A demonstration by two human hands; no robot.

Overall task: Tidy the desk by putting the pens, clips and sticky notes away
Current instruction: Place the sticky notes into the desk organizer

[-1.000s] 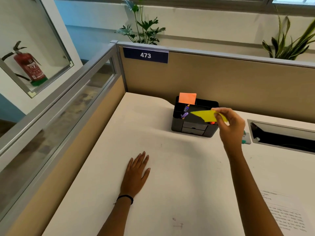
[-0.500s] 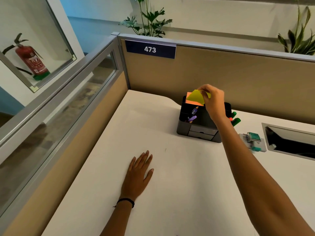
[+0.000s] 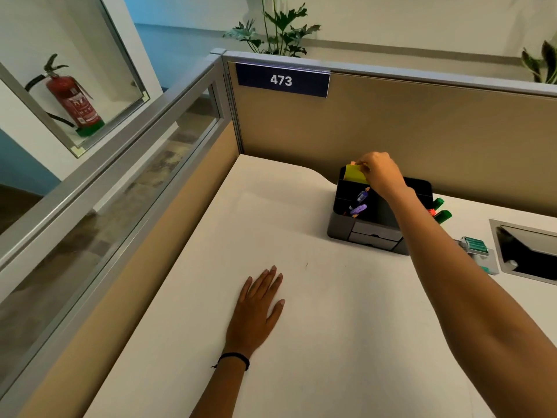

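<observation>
Green markers (image 3: 442, 216) half behind R forearm (image 3: 422, 236)

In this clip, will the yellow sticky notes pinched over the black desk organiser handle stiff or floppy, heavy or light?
Probably light: the right hand pinches the yellow sticky notes by one edge alone. Likely floppy, being thin paper, though they look flat here. Unlikely to roll; the back slot of the black plastic desk organiser should keep them upright.

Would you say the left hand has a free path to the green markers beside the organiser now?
Probably not directly: the organiser and the right forearm lie between the left hand and the green markers.
</observation>
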